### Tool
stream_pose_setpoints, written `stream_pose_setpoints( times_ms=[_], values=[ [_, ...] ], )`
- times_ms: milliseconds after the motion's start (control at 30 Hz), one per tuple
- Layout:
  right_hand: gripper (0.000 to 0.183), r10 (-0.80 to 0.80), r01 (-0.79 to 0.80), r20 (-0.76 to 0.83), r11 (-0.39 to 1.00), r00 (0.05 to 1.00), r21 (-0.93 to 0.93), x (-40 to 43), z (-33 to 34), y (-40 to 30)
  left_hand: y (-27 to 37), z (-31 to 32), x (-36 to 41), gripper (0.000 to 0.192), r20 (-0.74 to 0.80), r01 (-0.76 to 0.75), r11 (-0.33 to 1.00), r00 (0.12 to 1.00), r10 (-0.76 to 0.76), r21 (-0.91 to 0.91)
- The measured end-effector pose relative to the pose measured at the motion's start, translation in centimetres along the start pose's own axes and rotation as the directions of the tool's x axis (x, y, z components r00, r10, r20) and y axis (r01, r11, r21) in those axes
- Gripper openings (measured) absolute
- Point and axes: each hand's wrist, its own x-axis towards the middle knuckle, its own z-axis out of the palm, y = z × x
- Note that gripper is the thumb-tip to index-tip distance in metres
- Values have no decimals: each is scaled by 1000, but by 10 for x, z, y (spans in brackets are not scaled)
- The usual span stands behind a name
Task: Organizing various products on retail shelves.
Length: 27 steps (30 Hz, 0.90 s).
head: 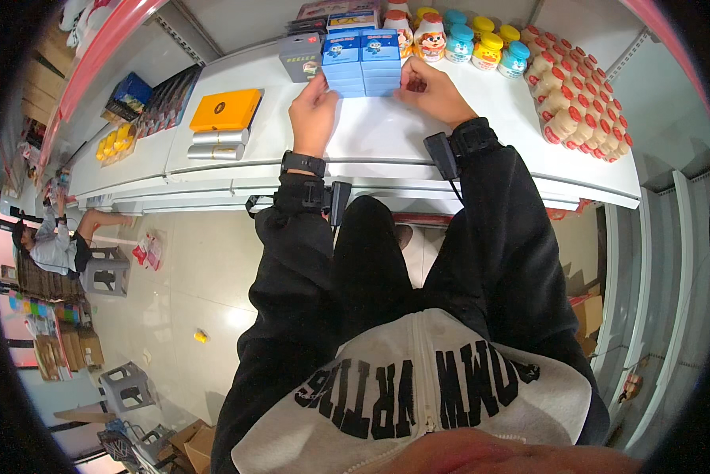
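Note:
Two side-by-side stacks of small blue cartons stand on the white shelf, each with a cartoon figure on its top. My left hand is at their left side, its fingertips against the lower cartons. From the right, my right hand touches the other stack with thumb and curled fingers. Part of each hand's fingers is hidden beside the cartons. Right behind the left stack is a grey peeler box. White bottles with red caps stand behind the right stack.
Yellow and turquoise jars and a pack of red-capped drink bottles line the right. Leftward lie an orange box and silver cylinders. The white shelf's front edge runs before my knees. Another person sits far left.

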Motion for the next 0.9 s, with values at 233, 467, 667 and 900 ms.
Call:
stream_pose_setpoints(
  times_ms=[233,467,667,900],
  values=[
    [24,43,-44,42,999,998,23,1,0,1,2,-2,0,44,46,-16,1000,999,14,24],
    [21,49,-48,-43,999,998,23,2,0,4,-2,-2,1,41,13,-16,1000,1000,16,26],
    [22,-4,21,-177,995,984,92,10,-3,20,-4,-3,3,39,-68,-3,1000,998,2,-12],
    [27,35,-21,-80,985,996,169,10,0,20,3,-2,0,38,-65,26,999,997,-29,-40]
  ],
)
